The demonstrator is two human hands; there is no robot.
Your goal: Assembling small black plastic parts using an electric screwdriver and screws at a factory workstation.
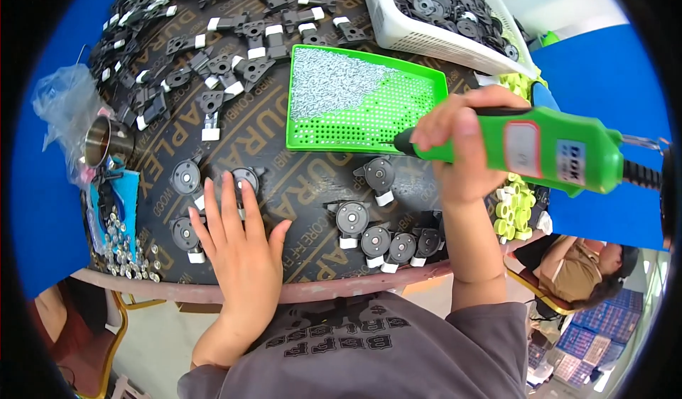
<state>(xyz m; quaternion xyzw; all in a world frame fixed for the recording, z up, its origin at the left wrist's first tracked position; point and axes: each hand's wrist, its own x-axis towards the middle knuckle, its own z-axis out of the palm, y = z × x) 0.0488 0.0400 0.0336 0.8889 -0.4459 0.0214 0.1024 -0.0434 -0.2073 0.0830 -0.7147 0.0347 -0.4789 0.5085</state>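
My right hand is wrapped round a green electric screwdriver. The tool lies sideways, its black nose by the near right side of a green perforated tray that holds many small silvery screws. My left hand is spread palm down, its fingertips by a black caster-like part with a round disc, partly hidden under them. Two similar black parts sit just left of those fingers. Between my hands stand several more round black parts with white tabs.
Many black brackets with white ends cover the far left. A white basket of black discs stands at the back. Yellow-green rings lie right; a metal cup and small shiny pieces left. Another person sits at right.
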